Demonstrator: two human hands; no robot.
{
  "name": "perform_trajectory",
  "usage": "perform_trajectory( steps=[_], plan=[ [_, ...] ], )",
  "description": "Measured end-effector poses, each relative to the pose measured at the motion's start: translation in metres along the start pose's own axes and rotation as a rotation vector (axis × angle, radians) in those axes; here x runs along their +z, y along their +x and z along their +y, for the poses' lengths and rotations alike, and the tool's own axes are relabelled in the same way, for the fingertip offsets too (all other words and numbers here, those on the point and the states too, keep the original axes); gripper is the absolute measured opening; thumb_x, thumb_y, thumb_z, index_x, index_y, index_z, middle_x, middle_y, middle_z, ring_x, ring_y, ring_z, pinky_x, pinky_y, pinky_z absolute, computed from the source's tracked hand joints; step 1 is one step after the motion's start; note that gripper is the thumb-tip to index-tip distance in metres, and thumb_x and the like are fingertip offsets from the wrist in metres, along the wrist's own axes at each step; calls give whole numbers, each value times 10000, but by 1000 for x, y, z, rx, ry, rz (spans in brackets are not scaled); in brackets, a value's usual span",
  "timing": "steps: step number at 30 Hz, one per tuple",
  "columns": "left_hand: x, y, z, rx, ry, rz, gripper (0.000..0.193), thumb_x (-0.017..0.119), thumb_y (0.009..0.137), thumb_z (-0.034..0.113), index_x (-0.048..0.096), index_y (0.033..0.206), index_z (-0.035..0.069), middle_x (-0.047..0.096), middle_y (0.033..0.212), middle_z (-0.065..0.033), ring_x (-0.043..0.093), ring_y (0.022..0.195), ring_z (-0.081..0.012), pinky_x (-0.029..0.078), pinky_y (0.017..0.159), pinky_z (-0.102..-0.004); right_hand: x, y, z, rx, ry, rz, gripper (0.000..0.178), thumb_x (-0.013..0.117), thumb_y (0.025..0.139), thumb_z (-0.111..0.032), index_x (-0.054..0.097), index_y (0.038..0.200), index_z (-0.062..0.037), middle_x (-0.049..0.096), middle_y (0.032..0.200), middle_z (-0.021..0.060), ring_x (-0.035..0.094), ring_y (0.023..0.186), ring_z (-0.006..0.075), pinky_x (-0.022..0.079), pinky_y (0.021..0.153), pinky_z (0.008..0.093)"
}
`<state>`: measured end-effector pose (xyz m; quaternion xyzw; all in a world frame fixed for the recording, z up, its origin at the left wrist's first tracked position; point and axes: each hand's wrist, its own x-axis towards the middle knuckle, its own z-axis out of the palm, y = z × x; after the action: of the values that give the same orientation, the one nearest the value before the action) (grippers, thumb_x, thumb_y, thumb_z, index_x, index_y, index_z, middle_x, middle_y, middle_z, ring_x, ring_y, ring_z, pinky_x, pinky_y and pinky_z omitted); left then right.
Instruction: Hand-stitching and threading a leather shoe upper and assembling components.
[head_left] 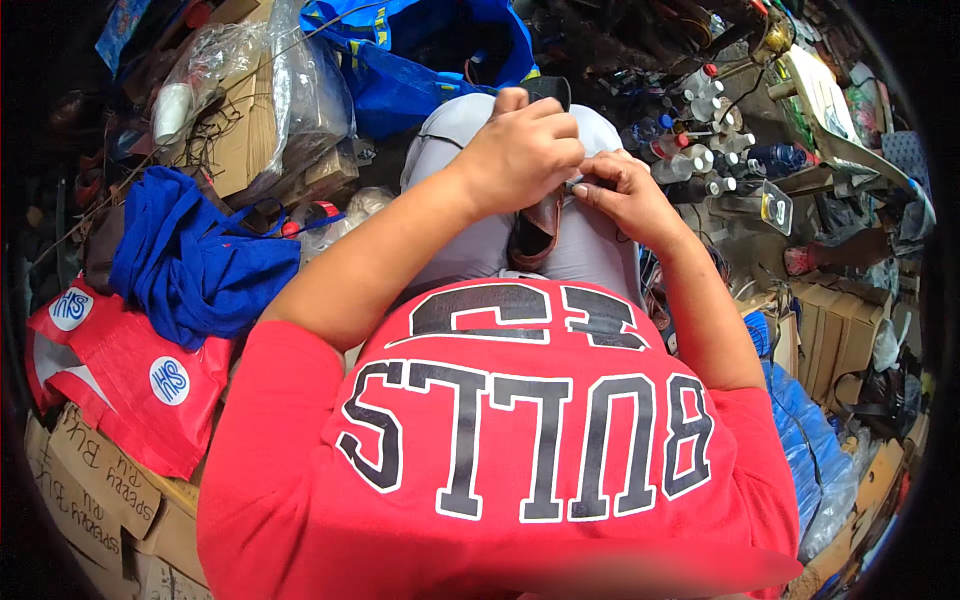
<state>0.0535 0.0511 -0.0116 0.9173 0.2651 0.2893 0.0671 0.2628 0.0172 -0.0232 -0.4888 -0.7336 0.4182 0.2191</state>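
Note:
A brown leather shoe (pixel 535 238) lies between my thighs on my grey trousers, its opening toward me. Its far end shows as a black piece (pixel 547 92) beyond my knuckles. My left hand (pixel 525 150) is closed in a fist above the middle of the shoe; whatever it grips is hidden by the fingers. On the shoe's right edge, my right hand (pixel 628 195) is closed in a pinch, thumb and fingers against the shoe's side. A small dark bit shows at the thumb tip, too small to name. The hands nearly touch.
A blue bag (pixel 430 95) stands open beyond my knees. Several small bottles (pixel 695 140) crowd the far right. To the left lie a blue cloth bag (pixel 195 255), a red plastic bag (pixel 130 370) and cardboard boxes (pixel 95 480). Blue plastic sheeting (pixel 800 440) lies at right.

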Motion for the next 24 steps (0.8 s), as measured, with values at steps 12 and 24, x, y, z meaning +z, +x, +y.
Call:
perform_trajectory(
  steps=[12, 24],
  plan=[
    [-16, -53, -6, -508, -384, -64, 140, 728, 726, 106, 729, 860, 146, 681, 818, 9, 582, 830, -188, 402, 807, -347, 2, 0, 1, -24, -11, 35, 267, 714, 773, -160, 725, 1039, -171, 633, 769, 36, 536, 812, 174, 399, 801, 323],
    [-1, -42, 6, -640, -288, -143, 205, 704, 737, 121, 719, 926, 199, 655, 804, 60, 526, 867, -137, 271, 865, -353, 11, 1, 3, -5, 53, 135, 260, 762, 730, -152, 729, 986, -121, 657, 799, 64, 548, 808, 170, 436, 757, 313]
  ],
)
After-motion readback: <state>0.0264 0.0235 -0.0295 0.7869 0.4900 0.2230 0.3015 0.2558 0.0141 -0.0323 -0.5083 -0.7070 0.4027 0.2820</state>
